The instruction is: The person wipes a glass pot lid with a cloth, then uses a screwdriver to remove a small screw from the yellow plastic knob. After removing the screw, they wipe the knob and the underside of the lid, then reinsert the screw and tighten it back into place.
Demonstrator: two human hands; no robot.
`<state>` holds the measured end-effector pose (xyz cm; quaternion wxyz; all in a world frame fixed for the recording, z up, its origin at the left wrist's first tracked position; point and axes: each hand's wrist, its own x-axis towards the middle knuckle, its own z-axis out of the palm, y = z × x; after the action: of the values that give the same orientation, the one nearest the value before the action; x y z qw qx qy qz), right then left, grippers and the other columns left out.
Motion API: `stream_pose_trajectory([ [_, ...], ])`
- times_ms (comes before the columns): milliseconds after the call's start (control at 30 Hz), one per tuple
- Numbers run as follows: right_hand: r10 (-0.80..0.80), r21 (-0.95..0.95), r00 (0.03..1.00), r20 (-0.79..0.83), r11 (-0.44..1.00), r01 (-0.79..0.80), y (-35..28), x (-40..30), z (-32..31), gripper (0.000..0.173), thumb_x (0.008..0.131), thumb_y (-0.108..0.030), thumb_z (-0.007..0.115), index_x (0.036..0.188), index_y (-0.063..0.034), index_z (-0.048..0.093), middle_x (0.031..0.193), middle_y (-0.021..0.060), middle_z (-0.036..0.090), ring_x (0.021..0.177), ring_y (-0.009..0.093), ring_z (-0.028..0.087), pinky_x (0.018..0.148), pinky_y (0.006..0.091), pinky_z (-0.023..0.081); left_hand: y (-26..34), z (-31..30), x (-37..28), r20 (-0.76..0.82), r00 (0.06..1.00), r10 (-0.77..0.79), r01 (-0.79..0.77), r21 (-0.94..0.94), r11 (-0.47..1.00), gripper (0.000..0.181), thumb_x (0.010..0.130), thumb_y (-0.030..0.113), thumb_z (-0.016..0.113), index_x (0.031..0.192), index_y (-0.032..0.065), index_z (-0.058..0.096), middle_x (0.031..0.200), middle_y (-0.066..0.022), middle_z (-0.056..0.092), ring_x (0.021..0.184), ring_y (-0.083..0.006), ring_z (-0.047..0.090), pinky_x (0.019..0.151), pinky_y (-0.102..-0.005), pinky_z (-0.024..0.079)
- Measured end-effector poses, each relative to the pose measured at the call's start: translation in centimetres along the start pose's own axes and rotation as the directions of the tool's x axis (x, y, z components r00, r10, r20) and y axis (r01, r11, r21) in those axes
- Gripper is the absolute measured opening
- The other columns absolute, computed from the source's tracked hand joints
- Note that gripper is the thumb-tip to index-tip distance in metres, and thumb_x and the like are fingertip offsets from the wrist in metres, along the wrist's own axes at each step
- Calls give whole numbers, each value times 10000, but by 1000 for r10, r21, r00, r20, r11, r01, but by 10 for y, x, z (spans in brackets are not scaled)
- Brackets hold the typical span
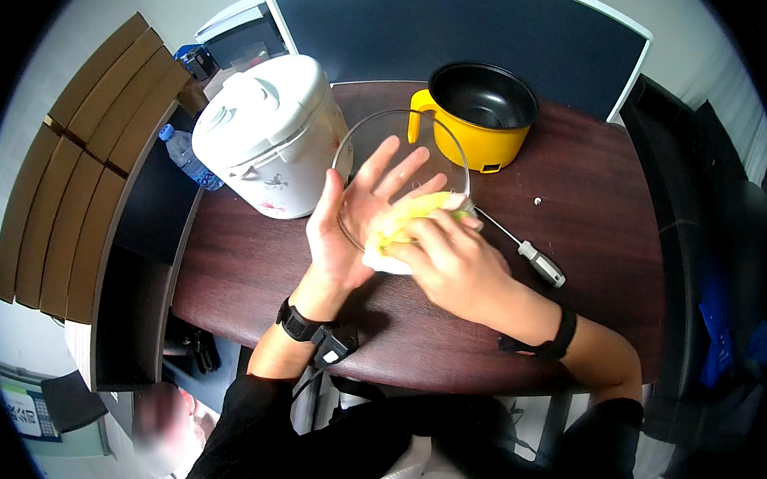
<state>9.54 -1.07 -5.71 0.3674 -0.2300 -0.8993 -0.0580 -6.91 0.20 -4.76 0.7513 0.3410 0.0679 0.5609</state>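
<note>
A round clear glass lid (405, 114) with a thin rim is held up over the desk. My left hand (352, 219) is behind it, palm up with fingers spread, supporting it from below and seen through the glass. My right hand (453, 255) grips a yellow and white cloth (397, 230) pressed on the lid's near right part. Beyond the lid is a yellow electric pot (484, 141) with a black inner bowl. A screwdriver (540, 262) with a grey and white handle lies right of my right hand.
A white electric water dispenser pot (278, 151) stands on the dark wooden desk (603, 210), left of the lid. Further left are a plastic water bottle (188, 157) and stacked cardboard boxes (71, 187). A small metallic piece (538, 200) lies near the screwdriver. A dark partition (463, 31) rises behind the desk.
</note>
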Motion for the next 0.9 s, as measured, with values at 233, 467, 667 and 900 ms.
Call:
stream_pose_trajectory([
  [233, 422, 240, 886, -191, 896, -374, 53, 4, -24, 230, 772, -22, 664, 985, -27, 578, 979, 149, 540, 885, 360, 613, 765, 442, 517, 3, 9, -8, 52, 993, -103, 108, -109, 988, 810, 918, 665, 391, 1520, 142, 248, 1551, -218, 237, 1403, -451, 270, 1082, -648, 275],
  [467, 88, -45, 994, -62, 995, -91, 26, 52, 1, 257, 764, -114, 661, 1002, -27, 615, 1001, 141, 553, 915, 302, 618, 809, 406, 524, -5, -3, -9, -65, 970, -235, 233, -30, 972, 808, 946, 678, 276, 1464, 58, 291, 1461, -191, 395, 1340, -352, 418, 1070, -600, 342],
  [667, 7, 36, 1000, -26, 999, -6, 17, 49, 1, 280, 784, -110, 622, 1053, -34, 638, 1027, 137, 568, 991, 291, 587, 851, 388, 524, -5, -19, -13, -1, 986, -167, 164, -184, 969, 864, 913, 733, 289, 1437, 47, 328, 1425, -189, 438, 1300, -322, 470, 1070, -507, 395],
  [900, -108, 90, 985, 132, 991, 97, 3, 28, 0, 307, 777, -91, 642, 1082, -77, 673, 1039, 126, 575, 987, 289, 580, 886, 407, 507, 2, -25, -14, 37, 971, -237, 235, -345, 909, 954, 852, 774, 395, 1411, 1, 388, 1407, -227, 457, 1219, -323, 540, 1010, -497, 461],
])
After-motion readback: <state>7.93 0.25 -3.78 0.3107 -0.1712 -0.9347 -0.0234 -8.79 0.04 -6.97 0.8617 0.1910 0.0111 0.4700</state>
